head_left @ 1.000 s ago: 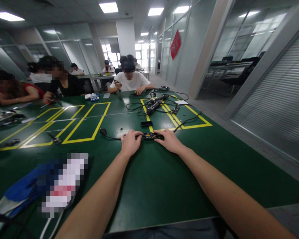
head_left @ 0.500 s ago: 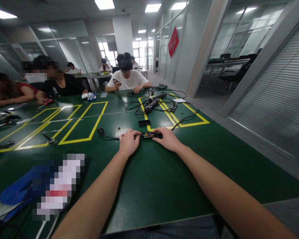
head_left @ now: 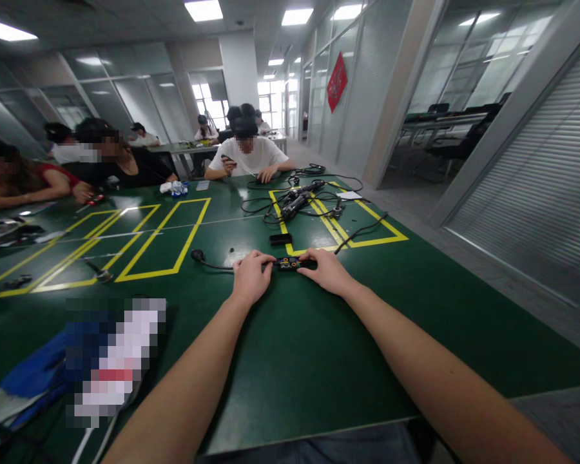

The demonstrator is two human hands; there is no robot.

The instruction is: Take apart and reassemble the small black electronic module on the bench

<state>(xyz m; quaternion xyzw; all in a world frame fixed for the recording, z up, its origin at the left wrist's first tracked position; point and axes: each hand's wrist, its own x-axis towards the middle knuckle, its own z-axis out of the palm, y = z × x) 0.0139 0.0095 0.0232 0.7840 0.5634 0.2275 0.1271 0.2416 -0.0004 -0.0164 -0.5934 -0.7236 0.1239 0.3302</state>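
Note:
A small opened black electronic module [head_left: 288,263] lies low over the table between my two hands, its inside showing orange round parts. My left hand [head_left: 252,274] pinches its left end, where a black cable [head_left: 218,267] runs out to a round dark plug [head_left: 198,256]. At the right end, my right hand [head_left: 325,270] grips the module with thumb and fingers. Another dark cable [head_left: 362,229] runs from behind that hand toward the upper right. Just beyond the module rests a flat black cover-like piece [head_left: 281,239], touched by neither hand.
Tangled black cables and rod-shaped devices [head_left: 299,200] lie farther back across yellow tape rectangles on the green table [head_left: 367,361]. A blurred white power-strip-like object [head_left: 125,354] and blue cloth [head_left: 33,374] are at left. A person in white [head_left: 246,154] sits opposite; others sit at left.
Both hands keep their hold on the module with hardly any movement. The whole view has shifted very slightly, and a person at the left has leaned a little.

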